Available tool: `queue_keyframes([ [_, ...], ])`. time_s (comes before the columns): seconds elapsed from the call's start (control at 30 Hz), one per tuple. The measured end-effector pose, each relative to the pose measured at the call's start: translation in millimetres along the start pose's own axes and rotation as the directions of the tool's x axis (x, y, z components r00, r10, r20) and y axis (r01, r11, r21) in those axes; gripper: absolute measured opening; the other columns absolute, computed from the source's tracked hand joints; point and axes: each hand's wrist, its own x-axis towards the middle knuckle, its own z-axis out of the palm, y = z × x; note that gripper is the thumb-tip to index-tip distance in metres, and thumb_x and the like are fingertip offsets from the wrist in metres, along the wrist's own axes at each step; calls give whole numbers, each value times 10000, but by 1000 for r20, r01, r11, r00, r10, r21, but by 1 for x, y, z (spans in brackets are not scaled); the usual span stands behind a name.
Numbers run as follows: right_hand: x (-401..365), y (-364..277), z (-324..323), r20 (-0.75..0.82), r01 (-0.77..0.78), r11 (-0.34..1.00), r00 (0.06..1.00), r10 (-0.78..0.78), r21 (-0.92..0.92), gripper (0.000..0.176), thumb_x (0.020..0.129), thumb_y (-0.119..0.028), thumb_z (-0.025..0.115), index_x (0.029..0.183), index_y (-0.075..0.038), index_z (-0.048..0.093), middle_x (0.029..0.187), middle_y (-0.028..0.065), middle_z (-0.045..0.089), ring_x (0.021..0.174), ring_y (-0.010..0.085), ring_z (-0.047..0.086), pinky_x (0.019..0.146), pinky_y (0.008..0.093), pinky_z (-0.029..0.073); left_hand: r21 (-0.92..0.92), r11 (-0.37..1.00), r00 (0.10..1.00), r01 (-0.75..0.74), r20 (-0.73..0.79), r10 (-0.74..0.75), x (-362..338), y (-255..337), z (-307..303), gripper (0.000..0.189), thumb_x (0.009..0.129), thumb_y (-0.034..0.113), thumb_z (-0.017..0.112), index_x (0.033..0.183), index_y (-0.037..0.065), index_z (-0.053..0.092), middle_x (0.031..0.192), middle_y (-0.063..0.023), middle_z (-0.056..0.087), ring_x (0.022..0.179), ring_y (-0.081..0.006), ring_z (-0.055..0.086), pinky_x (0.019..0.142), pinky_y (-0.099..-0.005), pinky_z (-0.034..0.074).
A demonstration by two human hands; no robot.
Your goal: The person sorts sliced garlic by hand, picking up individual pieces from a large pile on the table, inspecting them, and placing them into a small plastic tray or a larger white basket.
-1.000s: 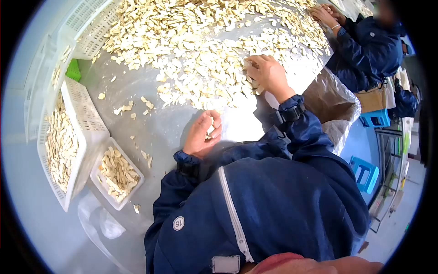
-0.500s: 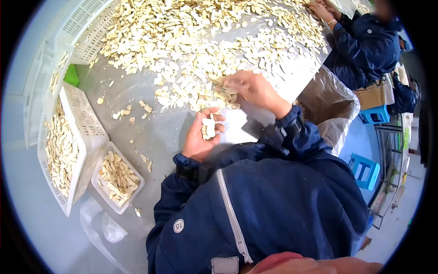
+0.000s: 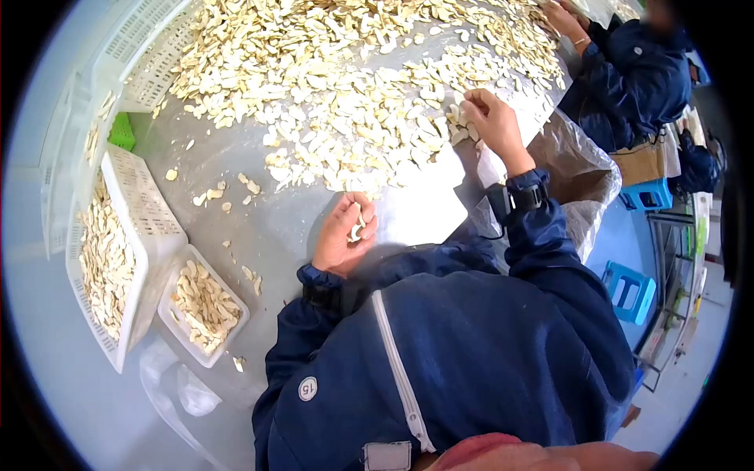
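Observation:
Pale, thin dried slices (image 3: 345, 110) lie in a broad spread on the grey metal table (image 3: 259, 165). My left hand (image 3: 343, 235) is curled, palm up, around a few pale slices (image 3: 357, 224) near the close edge of the spread. Further right, my right hand (image 3: 496, 125) is at the spread's right part, with fingers bent together close to some slices. Whatever its fingertips pinch, if anything, is hidden.
At left stand a white perforated crate (image 3: 145, 204) and a small white tray (image 3: 239, 314), both with slices inside. A plastic-lined container (image 3: 585, 177) is beside my right arm. Another person (image 3: 628, 78) works at the upper right. Blue stools (image 3: 631, 294) stand behind.
My right hand has moved right and away from the near edge of the slices. My left hand's fingers have closed further over its slices. The other person's hands have shifted slightly.

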Motion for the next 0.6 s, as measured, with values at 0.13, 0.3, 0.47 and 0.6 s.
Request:
queue_keyframes([
  [0.13,-18,-15,5,181,-176,856,979,98,486,294,1016,-124,668,1259,39,672,1015,66,745,918,132,711,838,257,550,7,1000,1000,19,2,-19,1,1,-3,203,1080,242,596,1196,82,555,945,-32,541,725,-102,499,501,-203,421],
  [0.3,-35,-33,28,215,-42,916,975,-49,399,267,1024,-123,654,1257,2,690,1021,45,739,925,117,696,851,281,555,-22,1000,1000,15,-8,-15,2,-2,-11,337,1111,319,518,1322,58,550,1168,-125,644,929,-195,670,565,-245,531],
  [0.47,-74,-105,23,441,40,881,855,-275,471,235,992,-164,703,1192,-43,733,967,53,736,879,126,676,806,291,547,-57,998,998,26,-52,-29,4,-2,-1,404,1129,358,460,1384,54,539,1298,-190,639,1070,-266,701,605,-272,573],
  [0.6,-57,-74,17,427,71,973,890,-161,218,213,953,-208,721,1121,-85,768,912,87,758,825,207,721,759,333,560,-32,999,1000,12,-25,-13,2,-4,-17,307,1116,322,507,1284,71,562,1154,-122,649,929,-202,666,624,-258,527],
])
